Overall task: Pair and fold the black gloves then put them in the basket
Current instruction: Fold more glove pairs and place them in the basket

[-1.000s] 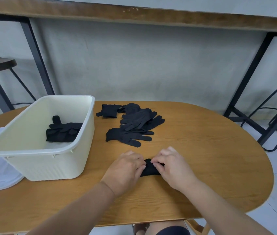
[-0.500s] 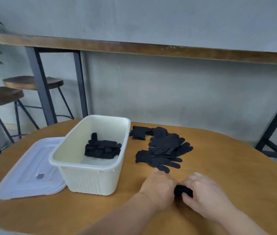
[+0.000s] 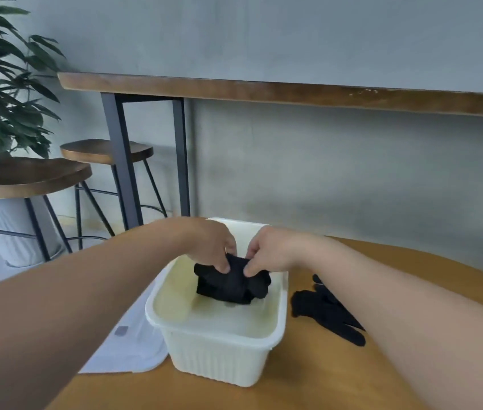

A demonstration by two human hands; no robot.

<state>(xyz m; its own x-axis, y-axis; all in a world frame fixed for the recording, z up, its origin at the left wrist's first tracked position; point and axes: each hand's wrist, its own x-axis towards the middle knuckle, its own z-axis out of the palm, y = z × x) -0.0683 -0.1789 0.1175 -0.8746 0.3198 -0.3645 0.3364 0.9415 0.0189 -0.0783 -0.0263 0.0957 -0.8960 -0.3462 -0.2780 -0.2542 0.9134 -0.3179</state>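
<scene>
I am pinching the folded black gloves (image 3: 231, 281) in both grips, left hand (image 3: 209, 245) and right hand (image 3: 270, 251), over the cream plastic basket (image 3: 219, 353) standing on the oval wooden bench (image 3: 308, 389); wooden stools (image 3: 27, 176) are standing at ten o'clock.

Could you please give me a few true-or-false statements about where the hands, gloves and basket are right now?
1. Both hands pinch a folded black glove bundle over the cream basket. True: the left hand and right hand both grip it.
2. The basket is covered by its lid. False: the white lid lies flat on the table beside the basket.
3. Loose black gloves lie on the wooden table right of the basket. True.
4. The right hand rests flat on the table. False: it holds the bundle.
</scene>
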